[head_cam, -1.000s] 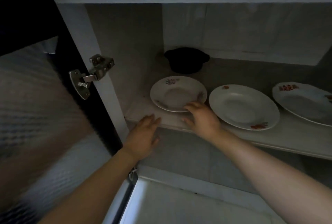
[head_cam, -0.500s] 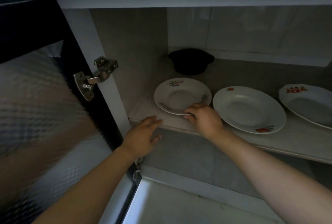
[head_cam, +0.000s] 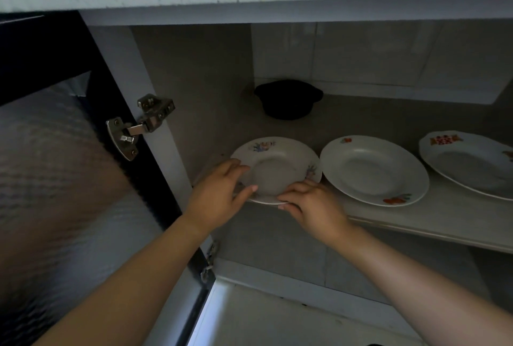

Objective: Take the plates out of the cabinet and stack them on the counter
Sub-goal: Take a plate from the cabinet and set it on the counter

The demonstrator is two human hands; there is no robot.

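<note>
You have three plates on the shelf [head_cam: 433, 215]: the left plate [head_cam: 277, 162] with flower prints, the middle plate [head_cam: 373, 169] with a red motif at its near rim, and the right plate [head_cam: 472, 164] with red markings, partly cut off by the frame edge. Behind them you have one black pot [head_cam: 288, 99] with two side handles. You also have two hands in view, your left hand [head_cam: 218, 196] and your right hand [head_cam: 313, 205], and two metal hinges on the open door, the upper hinge [head_cam: 140, 125] and the lower hinge [head_cam: 208, 262].
</note>
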